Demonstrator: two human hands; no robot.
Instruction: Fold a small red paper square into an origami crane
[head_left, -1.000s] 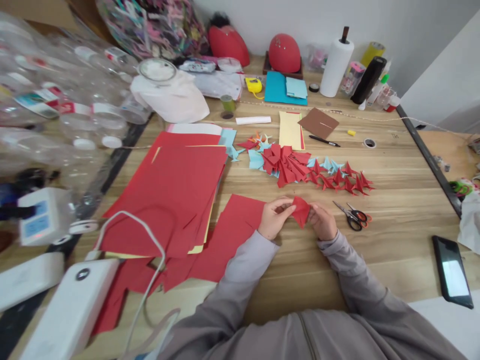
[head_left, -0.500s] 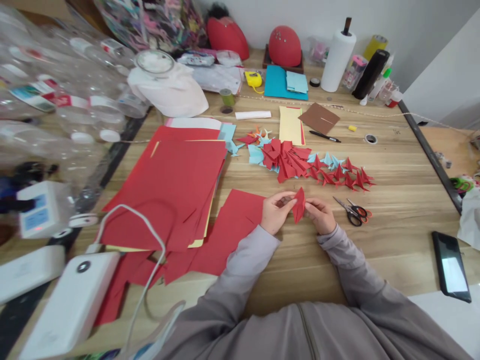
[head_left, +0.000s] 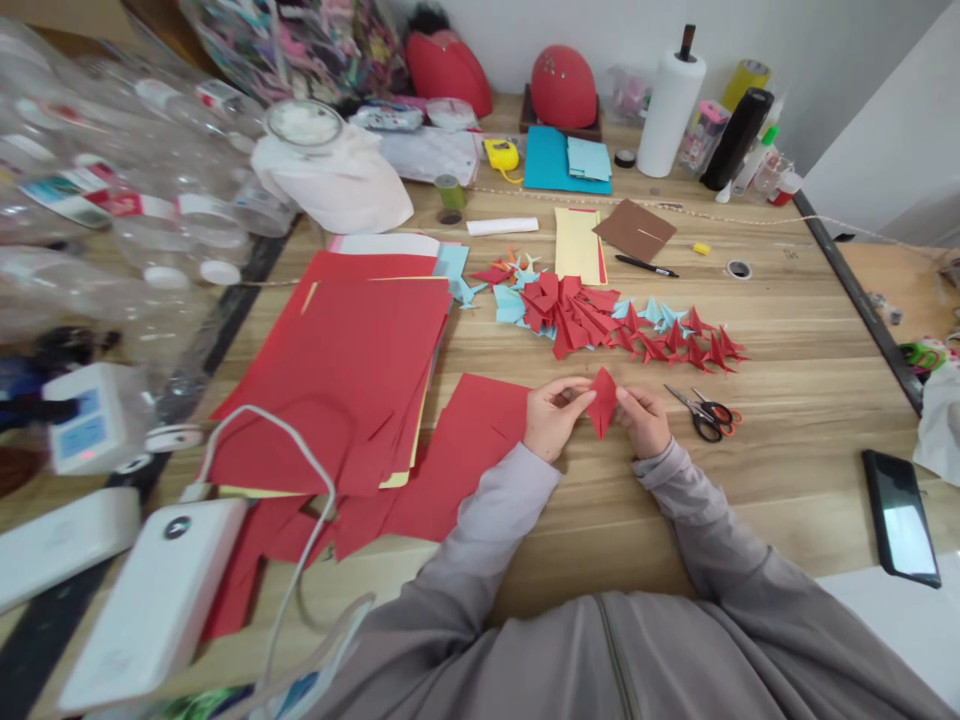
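Pinching a seemingly part-folded red diamond (head_left: 602,404) right of frame centre, left hand (head_left: 551,417) and right hand (head_left: 645,418) close fingertips on its sides, finished-looking red shapes (head_left: 696,355) above, red sheets (head_left: 360,360) unfolded at left.

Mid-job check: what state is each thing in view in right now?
Folded red paper: diamond-shaped, held
Left hand: pinching its left side
Right hand: pinching its right side
Scissors: lying, blade tips apart
Pen: lying
White roll: upright
Power bank: cable plugged in
Phone: lying; screen lit or reflecting, unclear
Large red sheets: stacked
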